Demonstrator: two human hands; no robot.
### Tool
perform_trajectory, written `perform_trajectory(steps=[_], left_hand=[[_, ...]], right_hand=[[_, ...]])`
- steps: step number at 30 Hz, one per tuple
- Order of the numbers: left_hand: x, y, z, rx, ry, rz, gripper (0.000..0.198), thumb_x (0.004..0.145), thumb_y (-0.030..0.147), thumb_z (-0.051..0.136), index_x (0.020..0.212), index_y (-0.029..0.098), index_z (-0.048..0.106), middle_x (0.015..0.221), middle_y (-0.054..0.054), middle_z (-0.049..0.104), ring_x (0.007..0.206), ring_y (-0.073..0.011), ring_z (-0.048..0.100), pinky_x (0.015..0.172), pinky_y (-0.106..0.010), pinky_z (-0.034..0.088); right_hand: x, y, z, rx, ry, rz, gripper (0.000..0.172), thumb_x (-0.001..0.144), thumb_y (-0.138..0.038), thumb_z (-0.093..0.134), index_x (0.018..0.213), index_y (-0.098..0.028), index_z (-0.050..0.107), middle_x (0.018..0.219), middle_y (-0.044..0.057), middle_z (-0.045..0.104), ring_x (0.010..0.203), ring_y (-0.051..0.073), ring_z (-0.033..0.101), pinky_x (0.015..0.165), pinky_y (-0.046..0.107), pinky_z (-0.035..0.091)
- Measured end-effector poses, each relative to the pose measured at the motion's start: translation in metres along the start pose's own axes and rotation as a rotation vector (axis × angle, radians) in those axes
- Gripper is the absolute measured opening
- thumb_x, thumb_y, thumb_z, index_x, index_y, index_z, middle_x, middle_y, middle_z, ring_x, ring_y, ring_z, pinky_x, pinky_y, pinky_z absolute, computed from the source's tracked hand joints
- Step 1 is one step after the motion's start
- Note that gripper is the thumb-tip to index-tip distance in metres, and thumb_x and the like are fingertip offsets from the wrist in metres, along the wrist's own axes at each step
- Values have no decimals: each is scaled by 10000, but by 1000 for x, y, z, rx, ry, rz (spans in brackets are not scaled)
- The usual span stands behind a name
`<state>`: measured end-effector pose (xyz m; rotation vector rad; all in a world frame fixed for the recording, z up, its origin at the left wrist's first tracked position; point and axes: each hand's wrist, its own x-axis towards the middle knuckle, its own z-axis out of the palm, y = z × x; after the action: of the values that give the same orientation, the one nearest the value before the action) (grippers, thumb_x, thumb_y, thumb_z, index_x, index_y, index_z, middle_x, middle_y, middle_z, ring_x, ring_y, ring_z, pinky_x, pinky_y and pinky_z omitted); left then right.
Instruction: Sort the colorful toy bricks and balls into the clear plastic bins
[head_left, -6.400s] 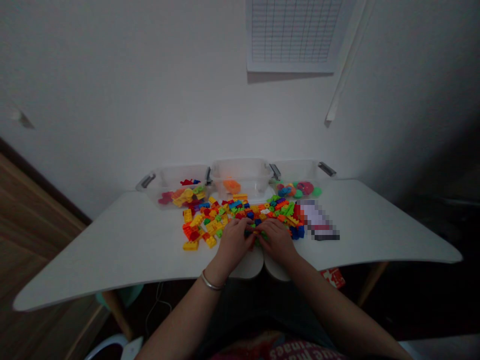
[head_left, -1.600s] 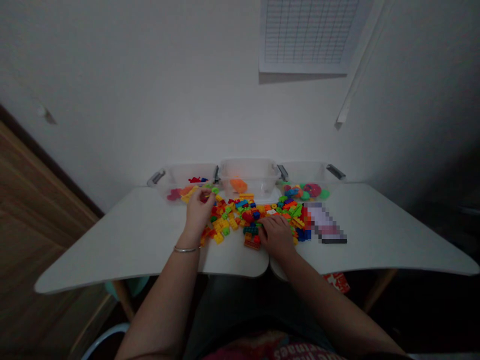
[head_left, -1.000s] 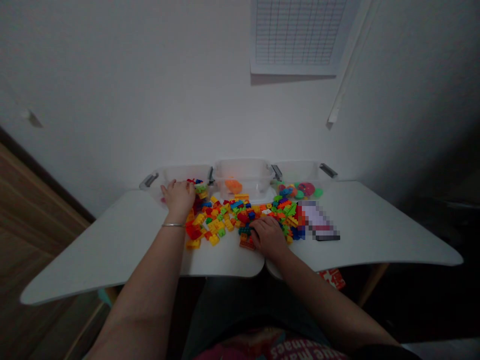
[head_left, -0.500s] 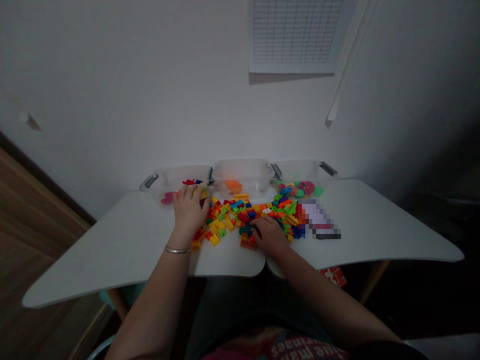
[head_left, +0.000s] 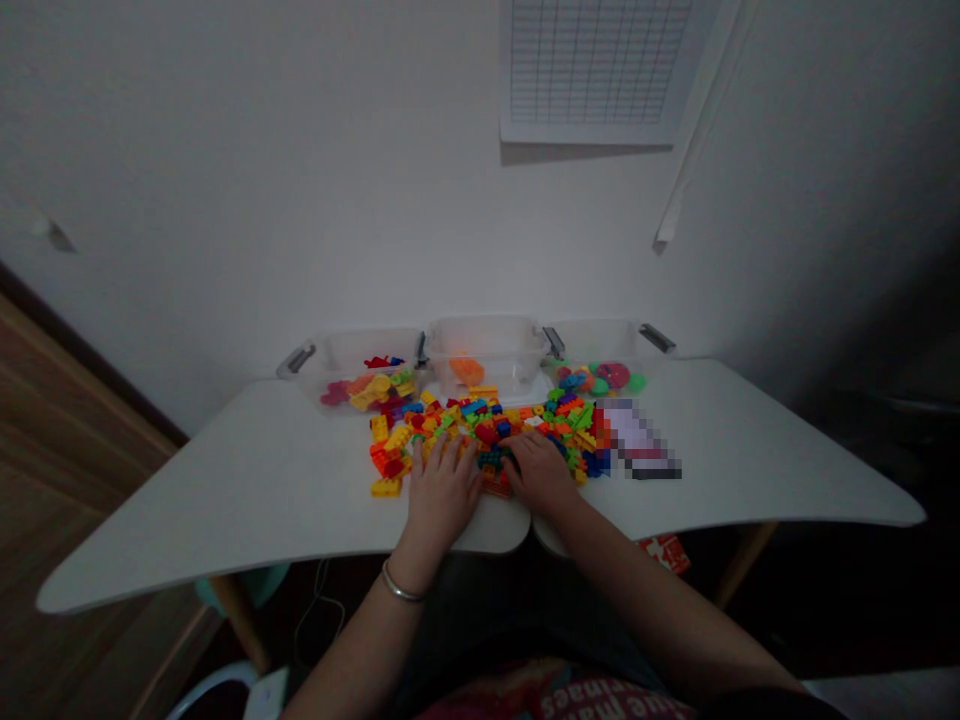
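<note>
A pile of colourful plastic building bricks (head_left: 397,438) spreads across the middle of the white table. My left hand (head_left: 444,492), with a silver bangle at its wrist, lies palm down on the front of the pile with its fingers spread. Close beside it, my right hand (head_left: 541,474) rests at the pile's front right. Its fingers are slightly bent over the bricks, with a gap between thumb and forefinger. I see nothing gripped in either hand, though both palms are hidden.
Three clear bins stand against the wall: a left bin (head_left: 337,345) with mixed toy pieces, a middle bin (head_left: 517,345) with an orange piece (head_left: 467,371), and a right bin (head_left: 600,340) with round pieces. A blurred-out flat object (head_left: 637,438) lies right of the bricks on the table (head_left: 262,480).
My left hand has moved from the left bin's front and the pile's left end toward me and rightward, onto the pile's front. My right hand has barely moved.
</note>
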<state>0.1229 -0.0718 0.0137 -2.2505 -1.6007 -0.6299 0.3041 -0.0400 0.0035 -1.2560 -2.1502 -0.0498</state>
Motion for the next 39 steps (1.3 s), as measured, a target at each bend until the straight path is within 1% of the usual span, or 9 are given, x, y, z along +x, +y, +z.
perform_trajectory(steps=[5, 8, 12, 14, 17, 20, 24, 31, 39], left_hand=[[4, -2, 3, -16, 44, 16, 359, 888, 271, 512, 1219, 184, 621, 1264, -122, 640, 1222, -318, 537, 1129, -581, 247], [4, -2, 3, -35, 56, 4, 347, 883, 243, 509, 1202, 173, 623, 1228, -117, 658, 1178, -301, 563, 1076, -524, 344], [4, -3, 3, -54, 34, 8, 316, 864, 240, 531, 1153, 175, 641, 1207, -108, 666, 1139, -297, 576, 1020, -482, 408], [3, -4, 4, -62, 20, 3, 303, 856, 240, 541, 1133, 175, 647, 1194, -105, 670, 1135, -300, 576, 1017, -483, 413], [3, -5, 6, -72, 7, 0, 290, 846, 230, 549, 1110, 173, 653, 1177, -103, 673, 1133, -303, 573, 1015, -490, 417], [3, -6, 7, -82, 15, 2, 277, 844, 225, 549, 1094, 178, 656, 1179, -104, 670, 1130, -305, 570, 1009, -496, 421], [4, -7, 8, -96, 23, -2, 265, 843, 228, 554, 1081, 177, 659, 1159, -108, 672, 1116, -305, 573, 1002, -493, 429], [4, -7, 8, -117, 23, 2, 273, 828, 214, 567, 1082, 180, 661, 1164, -113, 667, 1111, -301, 569, 1002, -496, 433], [4, -7, 8, -124, 9, -2, 275, 841, 221, 561, 1092, 171, 663, 1175, -112, 665, 1122, -300, 563, 1022, -508, 423]], right_hand=[[0, -1, -1, 16, 24, -16, 204, 874, -180, 529, 1044, -169, 639, 1032, 90, 702, 985, 230, 604, 940, 373, 452], [2, 0, -8, 24, 63, -20, 214, 886, -200, 514, 1061, -172, 633, 1056, 88, 698, 999, 229, 602, 947, 366, 439], [16, 11, -28, -47, 95, 119, 275, 904, -252, 493, 1127, -148, 616, 1127, 109, 678, 1024, 255, 594, 909, 362, 437], [27, 21, -38, -132, 66, 189, 314, 901, -244, 487, 1168, -130, 607, 1172, 128, 666, 1045, 262, 591, 906, 359, 425], [45, 36, -46, -258, -51, 256, 294, 898, -230, 487, 1126, -143, 652, 1120, 119, 696, 1042, 258, 596, 912, 353, 400], [57, 46, -44, -349, -140, 261, 285, 905, -246, 485, 1100, -173, 680, 1096, 102, 712, 1059, 253, 590, 913, 352, 383], [63, 52, -34, -437, -203, 234, 298, 912, -255, 472, 1106, -180, 686, 1095, 113, 713, 1053, 263, 587, 901, 363, 371], [62, 58, -22, -520, -256, 215, 289, 917, -220, 440, 1044, -167, 695, 1072, 131, 712, 1035, 269, 585, 876, 365, 354], [58, 55, -21, -557, -229, 209, 287, 911, -204, 442, 1040, -147, 692, 1080, 152, 689, 1007, 256, 581, 865, 366, 332]])
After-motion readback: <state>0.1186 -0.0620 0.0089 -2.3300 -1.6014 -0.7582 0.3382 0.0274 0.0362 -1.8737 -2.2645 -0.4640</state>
